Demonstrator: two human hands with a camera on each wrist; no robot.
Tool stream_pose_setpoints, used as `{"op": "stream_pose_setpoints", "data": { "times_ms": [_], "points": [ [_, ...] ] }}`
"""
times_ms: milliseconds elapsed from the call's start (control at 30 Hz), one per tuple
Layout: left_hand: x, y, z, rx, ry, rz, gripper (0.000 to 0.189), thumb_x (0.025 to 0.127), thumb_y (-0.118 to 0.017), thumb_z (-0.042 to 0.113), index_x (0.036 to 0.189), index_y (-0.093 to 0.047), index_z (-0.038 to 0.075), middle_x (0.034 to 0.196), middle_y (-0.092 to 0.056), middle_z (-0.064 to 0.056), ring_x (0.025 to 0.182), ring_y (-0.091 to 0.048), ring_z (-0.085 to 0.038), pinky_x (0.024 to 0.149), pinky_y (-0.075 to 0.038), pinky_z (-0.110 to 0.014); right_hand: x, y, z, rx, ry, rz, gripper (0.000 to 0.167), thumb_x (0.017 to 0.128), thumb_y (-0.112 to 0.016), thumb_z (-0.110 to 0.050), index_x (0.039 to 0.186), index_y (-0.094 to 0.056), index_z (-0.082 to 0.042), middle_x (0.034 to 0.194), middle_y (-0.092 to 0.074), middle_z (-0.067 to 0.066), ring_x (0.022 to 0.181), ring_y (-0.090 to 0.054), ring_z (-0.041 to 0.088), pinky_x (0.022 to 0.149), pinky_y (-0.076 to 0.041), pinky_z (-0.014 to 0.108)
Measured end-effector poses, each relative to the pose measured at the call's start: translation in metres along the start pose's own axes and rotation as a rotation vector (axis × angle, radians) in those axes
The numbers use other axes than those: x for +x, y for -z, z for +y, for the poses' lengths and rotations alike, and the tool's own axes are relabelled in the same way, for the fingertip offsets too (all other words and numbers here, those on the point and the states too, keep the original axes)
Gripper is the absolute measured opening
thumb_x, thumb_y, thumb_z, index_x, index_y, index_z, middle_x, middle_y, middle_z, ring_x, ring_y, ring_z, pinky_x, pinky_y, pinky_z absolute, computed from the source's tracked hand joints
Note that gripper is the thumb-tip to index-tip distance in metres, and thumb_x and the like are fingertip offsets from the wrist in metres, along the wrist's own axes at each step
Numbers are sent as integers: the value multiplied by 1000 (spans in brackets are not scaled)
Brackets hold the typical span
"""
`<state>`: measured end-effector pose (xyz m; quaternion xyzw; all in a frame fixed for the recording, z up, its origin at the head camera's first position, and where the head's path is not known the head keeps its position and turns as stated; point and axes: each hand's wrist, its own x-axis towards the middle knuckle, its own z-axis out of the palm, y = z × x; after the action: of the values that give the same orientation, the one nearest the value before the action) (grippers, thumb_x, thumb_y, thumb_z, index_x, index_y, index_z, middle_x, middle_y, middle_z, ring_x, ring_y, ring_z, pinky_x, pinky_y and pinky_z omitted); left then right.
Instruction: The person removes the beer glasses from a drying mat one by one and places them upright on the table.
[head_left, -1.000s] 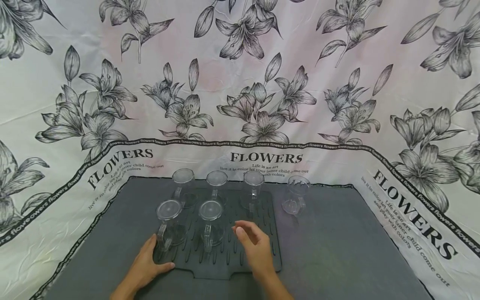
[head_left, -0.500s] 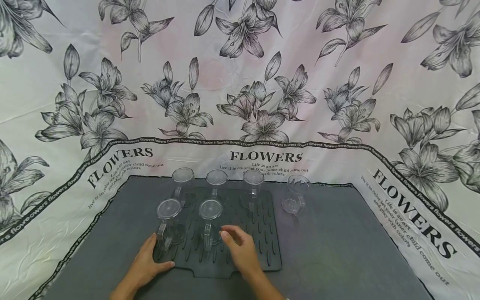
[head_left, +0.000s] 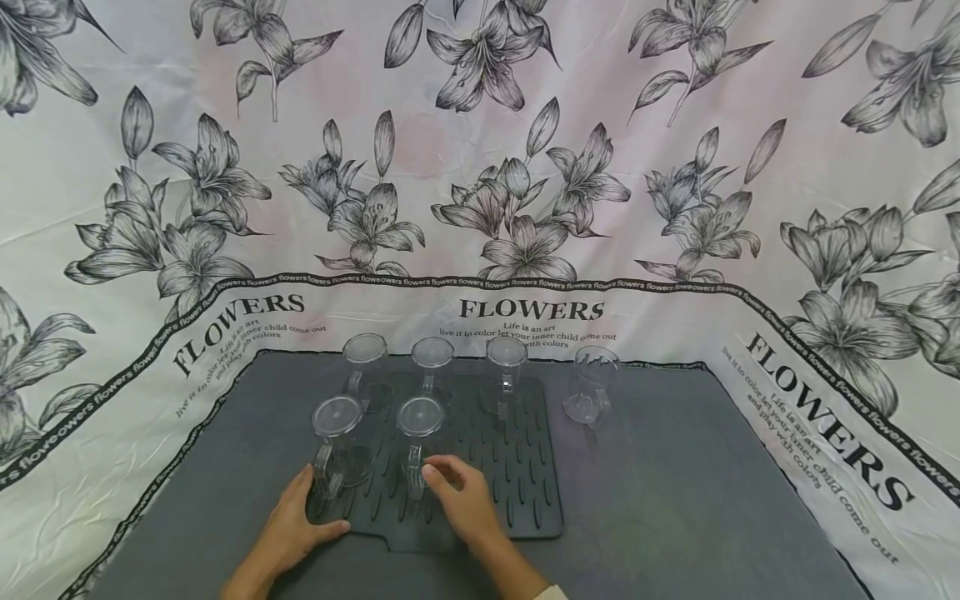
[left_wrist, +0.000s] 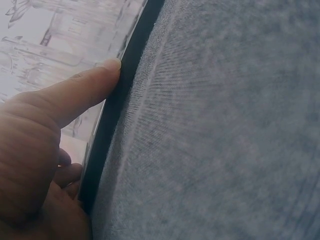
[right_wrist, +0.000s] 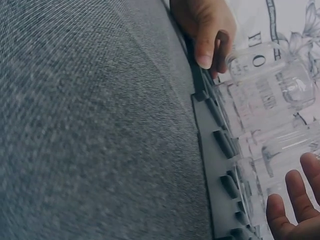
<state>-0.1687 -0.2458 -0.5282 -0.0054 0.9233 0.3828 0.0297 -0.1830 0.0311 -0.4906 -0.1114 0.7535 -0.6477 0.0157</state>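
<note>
A right hand (head_left: 467,504), fingers loosely parted, hovers beside an upturned clear mug (head_left: 420,418), though contact is hard to judge; a left hand (head_left: 291,529), thumb and fingers spread, touches the ridged mat (head_left: 521,475) beneath the mug.

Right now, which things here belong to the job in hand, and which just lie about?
Probably the job:
dark ribbed rectangular mat, touched by the left hand
five clear cylindrical mugs, upside down on it
clear upright mug beside it

Likely surroundings:
white floral fabric backdrop
grey tabletop
</note>
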Motion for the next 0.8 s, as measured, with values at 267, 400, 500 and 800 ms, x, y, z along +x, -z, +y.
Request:
{"op": "stream_pose_setpoints", "data": {
  "times_ms": [267, 400, 500, 800],
  "points": [
    [-1, 0, -1, 7, 12, -3, 124, 68, -86, 43, 145, -12, -19, 147, -15, -40, 134, -15, -56, 105, -21, -67, -7, -5, -22, 7, -13, -30, 24, 97, -59, -23, 111, -68, -5, 96, -65, -1, 93, -57, 18, 81, -46, 38],
    [0, -1, -2, 6, 4, -2, 123, 69, -86, 44, 145, -12, -19, 147, -16, -40, 133, -16, -56, 105, -21, -67, -10, -5, -30, 39, 11, -53, 24, 97, -60, -22, 110, -68, -4, 99, -66, 0, 93, -59, 18, 79, -48, 38],
    [1, -1, -2, 3, 4, -3, 123, 69, -86, 44, 145, -11, -19, 147, -15, -40, 133, -16, -56, 104, -21, -67, -9, -6, -30, 43, 18, -65, 25, 97, -60, -22, 111, -68, -4, 100, -67, 1, 94, -59, 18, 78, -48, 37],
    [1, -1, 1, 9, 4, 2, 123, 69, -86, 44, 145, -11, -19, 147, -15, -40, 133, -16, -56, 104, -22, -68, 1, -14, -9, 134, 53, -122, 24, 97, -59, -18, 110, -67, 1, 102, -70, 8, 97, -63, 17, 83, -51, 28]
  ]
}}
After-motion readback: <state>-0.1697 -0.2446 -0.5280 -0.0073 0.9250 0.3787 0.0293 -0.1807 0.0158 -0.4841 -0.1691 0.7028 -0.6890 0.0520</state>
